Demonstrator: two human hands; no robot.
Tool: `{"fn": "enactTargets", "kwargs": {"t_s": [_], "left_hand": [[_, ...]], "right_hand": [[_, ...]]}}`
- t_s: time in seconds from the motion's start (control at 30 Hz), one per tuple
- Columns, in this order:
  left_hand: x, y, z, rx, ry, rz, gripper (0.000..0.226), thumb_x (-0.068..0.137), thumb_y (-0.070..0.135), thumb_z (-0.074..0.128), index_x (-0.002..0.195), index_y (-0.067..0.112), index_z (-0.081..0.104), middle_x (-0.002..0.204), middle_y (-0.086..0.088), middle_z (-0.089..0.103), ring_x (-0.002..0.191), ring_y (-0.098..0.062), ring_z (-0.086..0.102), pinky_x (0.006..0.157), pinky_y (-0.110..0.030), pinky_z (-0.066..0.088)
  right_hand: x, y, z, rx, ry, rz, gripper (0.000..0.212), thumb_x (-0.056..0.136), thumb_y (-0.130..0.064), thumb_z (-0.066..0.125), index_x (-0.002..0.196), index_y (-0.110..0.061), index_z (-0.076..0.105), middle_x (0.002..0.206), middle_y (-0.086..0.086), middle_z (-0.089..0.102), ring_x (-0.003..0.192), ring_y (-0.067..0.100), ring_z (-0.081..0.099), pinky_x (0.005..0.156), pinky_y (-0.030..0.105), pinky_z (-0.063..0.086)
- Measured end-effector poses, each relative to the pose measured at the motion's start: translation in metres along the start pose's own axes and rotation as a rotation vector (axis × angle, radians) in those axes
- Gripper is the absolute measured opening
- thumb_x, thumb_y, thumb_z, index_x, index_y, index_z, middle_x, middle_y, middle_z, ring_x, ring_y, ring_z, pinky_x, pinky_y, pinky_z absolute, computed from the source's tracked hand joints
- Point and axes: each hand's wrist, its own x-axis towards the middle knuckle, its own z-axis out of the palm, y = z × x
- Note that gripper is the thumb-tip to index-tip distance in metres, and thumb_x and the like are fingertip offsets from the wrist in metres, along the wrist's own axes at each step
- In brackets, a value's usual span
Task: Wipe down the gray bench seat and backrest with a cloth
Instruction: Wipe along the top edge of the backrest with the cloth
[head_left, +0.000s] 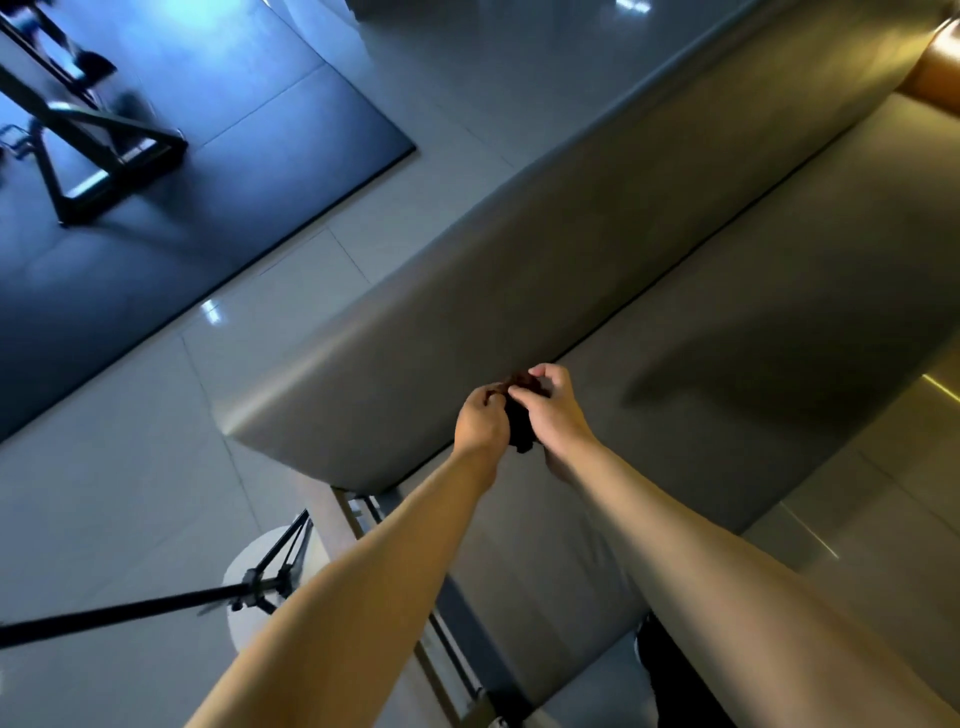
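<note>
Gripping dark bunched cloth (521, 423) at frame centre | left hand (480, 422): fingers curled, pinching cloth's upper edge | right hand (555, 415): fingers curled round cloth | behind: gray padded bench surface (753, 338)

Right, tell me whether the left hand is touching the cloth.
Touching. In the head view the left hand pinches the edge of the dark cloth, while the right hand grips its other side.
</note>
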Motion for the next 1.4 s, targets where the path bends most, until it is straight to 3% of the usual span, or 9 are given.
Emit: {"fn": "enactTargets", "kwargs": {"t_s": [0.17, 0.33, 0.47, 0.63, 0.87, 0.97, 1.1, 1.27, 1.4], "left_hand": [[-0.008, -0.027, -0.046, 0.189, -0.068, 0.207, 0.038, 0.099, 0.008, 0.045, 0.126, 0.025, 0.064, 0.110, 0.008, 0.069, 0.099, -0.008, 0.066, 0.077, -0.013, 0.050], [0.025, -0.013, -0.051, 0.525, -0.139, 0.463, 0.036, 0.100, 0.015, 0.053, 0.131, 0.029, 0.065, 0.125, 0.006, 0.067, 0.118, -0.015, 0.061, 0.101, -0.030, 0.050], [0.077, 0.025, -0.039, 0.937, -0.061, 0.606, 0.049, 0.101, 0.018, 0.051, 0.149, 0.029, 0.048, 0.166, -0.004, 0.025, 0.155, -0.024, 0.013, 0.127, -0.043, 0.009], [0.139, 0.081, -0.003, 1.273, 0.075, 0.756, 0.060, 0.101, 0.021, 0.046, 0.157, 0.035, 0.029, 0.168, -0.007, -0.021, 0.151, -0.026, -0.029, 0.123, -0.047, -0.017], [0.223, 0.090, 0.035, 1.434, 0.294, 1.005, 0.084, 0.101, 0.038, 0.054, 0.161, 0.030, -0.003, 0.164, -0.009, -0.033, 0.150, -0.033, -0.031, 0.117, -0.053, -0.027], [0.250, 0.073, 0.034, 1.541, 0.363, 1.052, 0.086, 0.095, 0.046, 0.060, 0.163, 0.032, 0.008, 0.161, -0.013, -0.037, 0.149, -0.036, -0.033, 0.113, -0.055, -0.032], [0.274, 0.061, 0.028, 1.660, 0.396, 1.245, 0.075, 0.094, 0.048, 0.059, 0.160, 0.031, 0.026, 0.167, -0.014, -0.018, 0.154, -0.034, -0.018, 0.117, -0.057, -0.025], [0.289, 0.042, 0.053, 1.699, 0.356, 1.383, 0.069, 0.093, 0.044, 0.060, 0.157, 0.028, 0.037, 0.169, -0.014, 0.006, 0.156, -0.034, -0.003, 0.119, -0.055, -0.020], [0.300, 0.030, 0.066, 1.723, 0.405, 1.355, 0.070, 0.091, 0.043, 0.057, 0.157, 0.030, 0.036, 0.169, -0.015, 0.002, 0.155, -0.035, -0.014, 0.118, -0.056, -0.021]], "right_hand": [[-0.018, 0.024, 0.031, -0.087, 0.143, -0.125, 0.017, 0.096, -0.009, 0.062, 0.109, -0.018, 0.057, 0.106, 0.001, 0.063, 0.088, 0.012, 0.063, 0.055, 0.005, 0.044], [0.011, 0.013, 0.030, 0.091, 0.295, -0.200, 0.021, 0.098, -0.020, 0.062, 0.118, -0.028, 0.064, 0.119, -0.004, 0.065, 0.110, 0.017, 0.064, 0.093, 0.035, 0.055], [0.078, -0.021, 0.018, 0.191, 0.308, -0.242, 0.032, 0.102, -0.019, 0.060, 0.133, -0.022, 0.062, 0.134, -0.002, 0.060, 0.123, 0.017, 0.058, 0.103, 0.035, 0.051], [0.165, -0.064, 0.019, 0.273, 0.353, -0.260, 0.034, 0.100, -0.012, 0.058, 0.131, -0.023, 0.065, 0.138, 0.004, 0.061, 0.127, 0.025, 0.059, 0.107, 0.047, 0.051], [0.246, -0.101, 0.022, 0.076, 0.300, -0.615, 0.039, 0.103, -0.023, 0.059, 0.142, -0.022, 0.055, 0.151, 0.000, 0.047, 0.140, 0.014, 0.043, 0.115, 0.027, 0.038], [0.283, -0.069, 0.019, -0.040, 0.404, -0.758, 0.030, 0.101, -0.008, 0.058, 0.131, -0.009, 0.057, 0.149, 0.009, 0.047, 0.137, 0.016, 0.046, 0.113, 0.021, 0.039], [0.315, -0.033, 0.005, -0.065, 0.510, -0.678, 0.015, 0.102, -0.008, 0.055, 0.117, -0.009, 0.057, 0.152, 0.006, 0.044, 0.140, 0.016, 0.042, 0.108, 0.009, 0.034], [0.335, -0.014, -0.012, 0.066, 0.598, -0.453, 0.017, 0.103, -0.008, 0.050, 0.119, -0.014, 0.053, 0.145, 0.005, 0.047, 0.130, 0.017, 0.048, 0.110, 0.025, 0.040], [0.352, 0.014, -0.044, 0.197, 0.573, -0.072, 0.023, 0.105, -0.012, 0.045, 0.118, -0.031, 0.045, 0.120, 0.008, 0.058, 0.090, 0.016, 0.058, 0.075, 0.035, 0.052]]}}
